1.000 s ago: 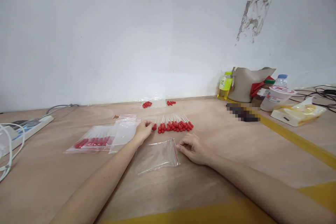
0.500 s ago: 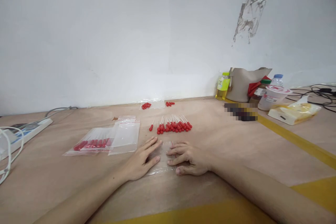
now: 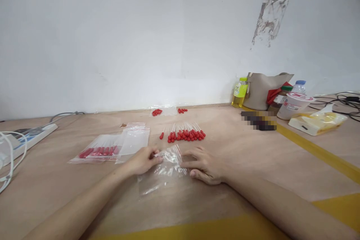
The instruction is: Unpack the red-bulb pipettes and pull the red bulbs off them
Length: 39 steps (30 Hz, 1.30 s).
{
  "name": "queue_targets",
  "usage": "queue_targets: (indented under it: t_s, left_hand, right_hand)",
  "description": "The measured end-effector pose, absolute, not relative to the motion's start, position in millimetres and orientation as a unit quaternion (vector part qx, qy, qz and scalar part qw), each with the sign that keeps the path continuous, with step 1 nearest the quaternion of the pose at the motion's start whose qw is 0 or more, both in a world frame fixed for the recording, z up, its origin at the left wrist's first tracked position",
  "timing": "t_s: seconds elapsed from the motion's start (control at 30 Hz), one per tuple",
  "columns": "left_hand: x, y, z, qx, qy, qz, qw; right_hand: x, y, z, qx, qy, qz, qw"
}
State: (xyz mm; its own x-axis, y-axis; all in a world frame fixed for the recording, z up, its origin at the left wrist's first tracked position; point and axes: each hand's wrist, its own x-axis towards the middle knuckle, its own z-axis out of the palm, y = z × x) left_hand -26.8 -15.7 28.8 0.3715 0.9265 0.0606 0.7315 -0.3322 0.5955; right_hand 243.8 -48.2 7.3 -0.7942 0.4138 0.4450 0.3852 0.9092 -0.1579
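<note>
A clear zip bag (image 3: 164,172) is raised a little off the table between my hands, wrinkled and shiny. My left hand (image 3: 144,160) pinches its left part between thumb and fingers. My right hand (image 3: 204,165) has its fingers apart, with the fingertips at the bag's red-striped zip edge. Just beyond lies a row of glass droppers with red bulbs (image 3: 187,135), their bulbs towards me, and a single dropper (image 3: 162,135) rests to the left of them. Left of my left hand are filled bags of droppers (image 3: 98,150), partly overlapped by flat zip bags (image 3: 135,140).
Loose red bulbs (image 3: 156,112) lie on clear plastic by the wall. A power strip (image 3: 36,140) with white cables stands at left. On the right are a yellow-green bottle (image 3: 239,92), a grey bag (image 3: 257,90), a lidded cup (image 3: 294,105) and a tissue pack (image 3: 316,122).
My left hand has gone from lying flat on the bag to pinching it, moving left. The bag has lifted and crumpled. My right hand stays at its zip edge.
</note>
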Motion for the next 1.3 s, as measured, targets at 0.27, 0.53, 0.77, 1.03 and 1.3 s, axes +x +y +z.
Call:
queue_targets:
  t_s: [0.27,0.53,0.77,1.03,1.3]
  left_hand:
    - [-115.1,31.8,42.1,0.562,0.783,0.267,0.031]
    - [-108.7,24.8,39.1,0.563,0.804,0.184,-0.061]
    - [-157.5,27.0,55.2,0.470,0.872,0.115,-0.073]
    - [-185.3,24.9,61.8,0.508,0.858,0.071,0.045]
    - [-159.4,2.4,87.8,0.437,0.836,0.300,-0.143]
  right_hand:
    - [246.2,-41.9,3.7,-0.237,-0.931,-0.038,0.275]
    - [245.4,-40.3,3.0,-0.242,-0.930,-0.033,0.273]
    - [244.9,-39.7,1.6,-0.244,-0.929,-0.031,0.277]
    - [244.9,-39.0,0.4,-0.255,-0.926,-0.037,0.275]
    - [240.5,-40.9,0.5,-0.276,-0.902,0.001,0.331]
